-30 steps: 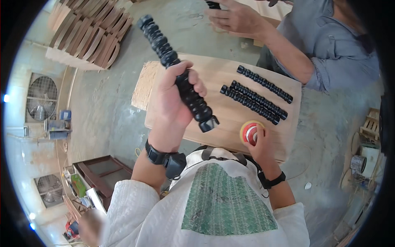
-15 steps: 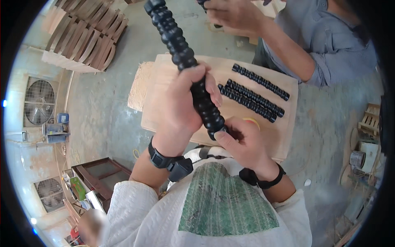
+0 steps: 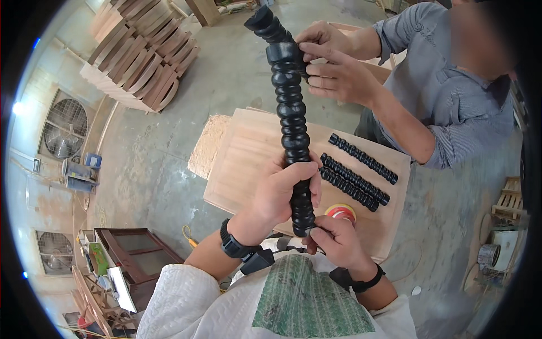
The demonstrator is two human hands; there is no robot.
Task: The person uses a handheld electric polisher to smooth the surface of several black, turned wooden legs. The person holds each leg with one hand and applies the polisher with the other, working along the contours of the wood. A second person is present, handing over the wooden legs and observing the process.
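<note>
A long black turned spindle (image 3: 293,121), ringed with rounded bulges, stands nearly upright before me. My left hand (image 3: 285,189) wraps round its lower half. At the bottom end, my right hand (image 3: 336,240) is closed, thumb and fingers pinched against the spindle; a small greyish bit shows at the fingertips, too small to name. Past the spindle's top, a co-worker's hands (image 3: 339,70) hold another dark piece, partly hidden behind mine. Several similar black spindles (image 3: 361,158) lie side by side on the pale wooden board (image 3: 243,164).
A red and yellow disc (image 3: 340,212) lies on the board beside my right hand. Across it sits the co-worker in a grey-blue shirt (image 3: 418,85). Curved wooden parts (image 3: 141,62) are stacked at far left; a dark framed panel (image 3: 141,248) stands at lower left.
The spindle has swung more upright, its top moving right toward the co-worker's hands. My view has shifted, so the board appears lower. Both my hands keep their places on the spindle.
</note>
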